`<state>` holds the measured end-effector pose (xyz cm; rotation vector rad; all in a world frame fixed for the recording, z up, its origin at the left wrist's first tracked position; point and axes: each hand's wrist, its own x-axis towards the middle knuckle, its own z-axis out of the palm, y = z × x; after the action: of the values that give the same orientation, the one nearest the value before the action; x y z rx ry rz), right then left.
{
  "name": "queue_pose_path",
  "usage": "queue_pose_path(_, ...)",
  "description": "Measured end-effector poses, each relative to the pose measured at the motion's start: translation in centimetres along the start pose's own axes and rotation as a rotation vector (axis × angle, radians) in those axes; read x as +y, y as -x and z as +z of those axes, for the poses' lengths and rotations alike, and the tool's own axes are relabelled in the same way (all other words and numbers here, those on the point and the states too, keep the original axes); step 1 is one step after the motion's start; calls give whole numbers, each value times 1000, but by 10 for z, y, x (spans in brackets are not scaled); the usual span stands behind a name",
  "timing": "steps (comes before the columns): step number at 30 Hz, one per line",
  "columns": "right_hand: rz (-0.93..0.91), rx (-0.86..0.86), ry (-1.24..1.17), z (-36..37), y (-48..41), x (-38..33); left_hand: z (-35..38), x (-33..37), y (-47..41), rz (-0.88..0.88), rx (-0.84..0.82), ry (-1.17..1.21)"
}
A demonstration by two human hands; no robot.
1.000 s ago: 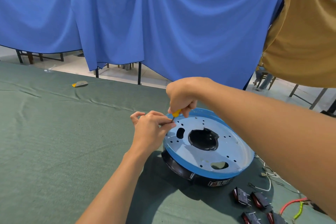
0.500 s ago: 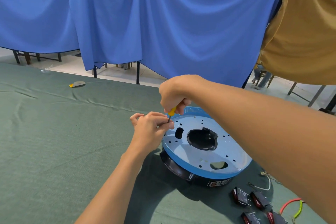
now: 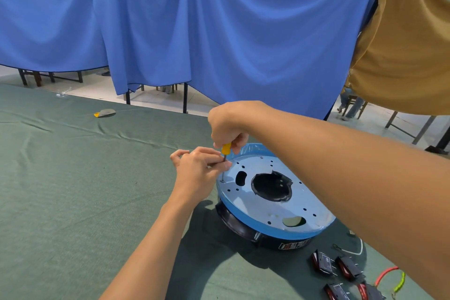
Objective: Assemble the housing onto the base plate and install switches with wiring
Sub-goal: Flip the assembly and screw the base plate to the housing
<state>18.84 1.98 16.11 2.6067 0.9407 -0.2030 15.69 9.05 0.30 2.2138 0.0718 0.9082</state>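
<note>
On the base plate (image 3: pixel 265 207), the screwdriver (image 3: pixel 226 150) stands upright, tip down.

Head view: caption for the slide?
Right hand holds a yellow-handled screwdriver at the edge of the blue plate; left hand pinches its shaft; switches lie nearby.

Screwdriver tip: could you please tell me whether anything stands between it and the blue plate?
Nothing visible does. The right hand grips the screwdriver upright, its tip meets the blue plate near the left rim, and the left hand only pinches the shaft from the side.
</note>
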Motion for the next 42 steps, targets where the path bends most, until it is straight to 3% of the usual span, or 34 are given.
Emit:
queue_pose_path(3, -119, 137, 88, 0, 7, 2, -2, -2, 0, 8, -57, -8)
queue_pose_path(6, -120, 183, 91, 3, 8, 5, -1, -3, 1, 30, -95, -6)
queue_pose_path(12, -5, 133, 71, 11, 3, 1, 2, 0, 1, 38, -23, -34)
queue_pose_path(18, -129, 155, 17, 7, 8, 6, 1, -2, -1, 46, -108, -52)
queue_pose_path(24, 39, 123, -68, 17, 1, 6, 3, 0, 3, 41, 11, -17)
queue_pose_path(28, -37, 71, -103, 8, 5, 10, 2, 1, 2, 38, -4, -47)
queue_pose_path(31, -132, 161, 19, 8, 8, 12, 0, -1, 1, 43, -68, -53)
queue_pose_path(37, 4, 102, -67, 17, 2, 17, 3, -1, 4, 60, -8, 4)
queue_pose_path(42, -72, 92, -77, 10, 6, 19, 3, -1, 1, 51, -15, -27)
